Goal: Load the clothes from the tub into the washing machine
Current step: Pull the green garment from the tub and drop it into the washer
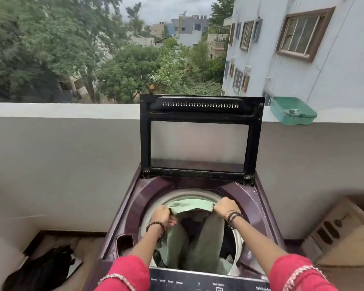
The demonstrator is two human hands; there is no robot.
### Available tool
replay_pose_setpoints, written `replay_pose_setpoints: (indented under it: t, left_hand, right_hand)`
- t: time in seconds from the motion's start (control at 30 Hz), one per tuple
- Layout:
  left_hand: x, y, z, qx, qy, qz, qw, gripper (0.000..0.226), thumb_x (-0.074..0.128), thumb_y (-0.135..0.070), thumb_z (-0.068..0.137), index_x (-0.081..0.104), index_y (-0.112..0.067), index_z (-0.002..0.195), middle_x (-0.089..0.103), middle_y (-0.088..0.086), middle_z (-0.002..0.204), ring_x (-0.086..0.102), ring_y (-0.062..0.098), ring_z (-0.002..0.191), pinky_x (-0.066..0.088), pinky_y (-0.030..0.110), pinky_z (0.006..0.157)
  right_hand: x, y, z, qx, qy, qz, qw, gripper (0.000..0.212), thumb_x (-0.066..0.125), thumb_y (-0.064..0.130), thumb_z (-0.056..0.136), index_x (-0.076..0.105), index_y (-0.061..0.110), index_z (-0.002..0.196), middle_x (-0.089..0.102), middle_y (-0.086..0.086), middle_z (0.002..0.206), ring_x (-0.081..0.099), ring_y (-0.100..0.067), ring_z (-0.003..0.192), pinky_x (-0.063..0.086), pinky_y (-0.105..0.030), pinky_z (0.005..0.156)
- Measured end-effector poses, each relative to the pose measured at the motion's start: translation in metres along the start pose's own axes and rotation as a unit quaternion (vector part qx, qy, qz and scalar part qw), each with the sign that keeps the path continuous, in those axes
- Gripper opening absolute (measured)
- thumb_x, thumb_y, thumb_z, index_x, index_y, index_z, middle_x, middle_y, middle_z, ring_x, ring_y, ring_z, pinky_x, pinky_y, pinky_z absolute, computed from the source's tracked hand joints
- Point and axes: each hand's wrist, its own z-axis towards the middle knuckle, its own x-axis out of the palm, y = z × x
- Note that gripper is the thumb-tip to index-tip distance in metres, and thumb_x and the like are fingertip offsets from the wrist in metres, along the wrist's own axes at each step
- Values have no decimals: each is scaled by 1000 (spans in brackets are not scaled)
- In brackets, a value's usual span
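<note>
A maroon top-loading washing machine (244, 194) stands in front of me with its glass lid (200, 135) raised upright. A pair of green trousers (189, 206) hangs over the open drum (189, 194), its legs dangling down inside onto darker clothes (190, 225). My left hand (161, 215) grips the waistband at its left end. My right hand (226, 205) grips the waistband at its right end. Both hands hold the garment stretched above the drum mouth. No tub is in view.
A white parapet wall (61, 127) runs behind the machine, with a green plastic basin (292, 114) on its ledge at right. A black bag (42, 267) lies on the floor at left. Cardboard boxes (340, 229) stand at right. The control panel (208, 282) is nearest me.
</note>
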Motion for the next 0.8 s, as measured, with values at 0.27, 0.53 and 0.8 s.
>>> replay_pose_setpoints:
  t: [0.27,0.53,0.8]
  left_hand:
    - [37,9,-3,37,111,343,932,69,50,-12,85,17,-11,145,64,13,107,67,26,73,51,28,58]
    - [115,-85,-47,211,35,224,951,17,45,-17,84,57,-15,73,66,1,53,64,14,46,54,25,55]
    - [277,-156,-103,289,141,216,922,15,43,-7,80,52,-14,70,68,8,57,68,22,52,60,36,60]
  right_hand:
    - [41,-34,13,14,220,106,970,66,64,17,84,27,18,139,54,-7,116,56,-19,92,46,-26,55]
    - [-27,-87,-5,-89,-113,66,987,24,45,21,87,68,20,96,71,-8,94,66,-29,90,52,-32,77]
    - [-89,-261,-19,60,-148,125,979,18,50,27,84,66,20,83,70,-10,89,63,-34,89,50,-34,75]
